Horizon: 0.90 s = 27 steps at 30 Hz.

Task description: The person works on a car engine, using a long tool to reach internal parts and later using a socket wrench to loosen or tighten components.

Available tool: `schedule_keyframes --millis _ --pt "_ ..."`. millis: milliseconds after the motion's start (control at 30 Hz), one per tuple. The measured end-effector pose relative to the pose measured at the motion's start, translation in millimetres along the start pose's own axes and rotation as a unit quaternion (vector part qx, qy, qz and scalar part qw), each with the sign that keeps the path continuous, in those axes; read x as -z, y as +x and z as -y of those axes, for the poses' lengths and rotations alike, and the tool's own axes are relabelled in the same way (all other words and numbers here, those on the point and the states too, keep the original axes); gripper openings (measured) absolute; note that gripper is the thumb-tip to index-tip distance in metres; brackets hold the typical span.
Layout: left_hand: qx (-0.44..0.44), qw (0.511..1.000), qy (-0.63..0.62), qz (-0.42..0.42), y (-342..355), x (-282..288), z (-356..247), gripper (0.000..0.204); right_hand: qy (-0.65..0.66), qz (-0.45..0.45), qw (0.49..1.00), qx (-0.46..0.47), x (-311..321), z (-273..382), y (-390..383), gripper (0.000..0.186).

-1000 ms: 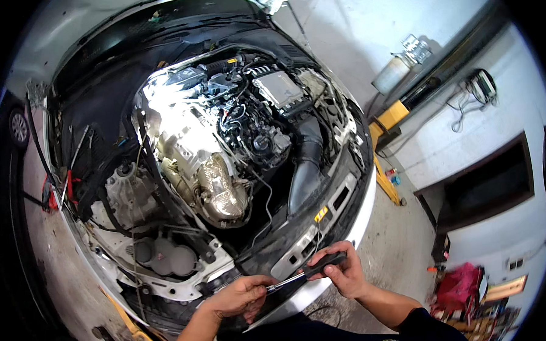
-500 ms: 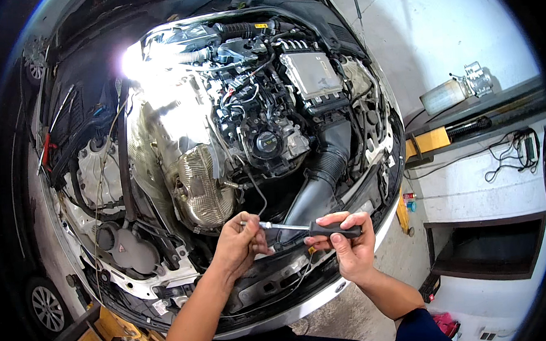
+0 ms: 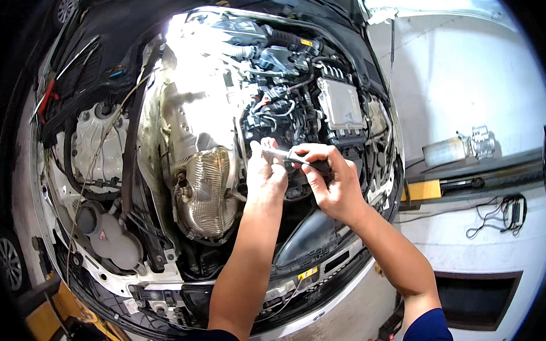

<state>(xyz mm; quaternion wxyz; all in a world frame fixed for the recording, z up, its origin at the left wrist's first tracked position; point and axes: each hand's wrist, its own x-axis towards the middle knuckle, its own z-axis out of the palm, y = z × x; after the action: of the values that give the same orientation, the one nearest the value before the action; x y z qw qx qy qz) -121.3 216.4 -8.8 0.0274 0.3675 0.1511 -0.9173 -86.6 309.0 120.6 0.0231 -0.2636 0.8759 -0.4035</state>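
Note:
An open engine bay of a white car fills the middle of the view. My right hand [image 3: 334, 186] grips the dark handle of a screwdriver-like tool [image 3: 317, 165], held sideways over the engine. My left hand [image 3: 264, 177] pinches the bright tip end of the tool's metal shaft. Both hands are over the dark engine top [image 3: 279, 109], right of a crinkled metal heat shield [image 3: 204, 201]. A dark air duct [image 3: 303, 236] lies below my right hand; a silver control box [image 3: 340, 103] sits beyond it. The tool's tip is hidden by my left fingers.
A grey reservoir [image 3: 111, 238] is at lower left, a red-handled tool [image 3: 47, 101] on the left side. To the right stand a lift beam with yellow arm [image 3: 420, 189], a metal canister [image 3: 446, 154] and coiled cables [image 3: 494, 219]. Another car's wheel [image 3: 9, 261] shows at left.
Both hands have moved up and forward with the tool, from the front edge of the bay to over the engine. The camera's view has turned, shifting the surroundings.

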Motion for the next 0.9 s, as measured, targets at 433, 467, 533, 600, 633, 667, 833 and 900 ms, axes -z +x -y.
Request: schedule_keyframes --millis 433,467,533,600,633,667,833,900 --pt "-0.166 0.985 0.019 -0.051 27 -4 25 0.019 -0.079 0.100 0.992 0.001 -10 -19 25 0.021" --pt "-0.178 0.982 0.025 -0.063 28 -5 26 0.021 -0.076 0.109 0.991 -0.005 -9 -22 32 0.022" --pt "-0.163 0.984 0.023 -0.066 35 0 27 0.023 -0.056 0.107 0.992 -0.023 -10 -22 41 0.024" --pt "-0.170 0.985 0.022 -0.035 38 2 31 0.027 -0.056 0.112 0.991 -0.039 -9 -23 48 0.025" --pt "-0.186 0.981 0.035 -0.032 39 2 34 0.031 -0.058 0.111 0.992 -0.027 -8 -31 51 0.026" --pt "-0.199 0.978 0.062 -0.015 33 2 37 0.032 -0.062 0.108 0.992 -0.017 -7 -37 54 0.026" --pt "-0.238 0.963 0.127 0.018 31 6 43 0.038 -0.031 0.113 0.993 -0.026 -4 -45 63 0.021" --pt "-0.244 0.959 0.140 0.039 21 -1 42 0.041 -0.038 0.150 0.987 -0.052 -2 -34 70 0.018"
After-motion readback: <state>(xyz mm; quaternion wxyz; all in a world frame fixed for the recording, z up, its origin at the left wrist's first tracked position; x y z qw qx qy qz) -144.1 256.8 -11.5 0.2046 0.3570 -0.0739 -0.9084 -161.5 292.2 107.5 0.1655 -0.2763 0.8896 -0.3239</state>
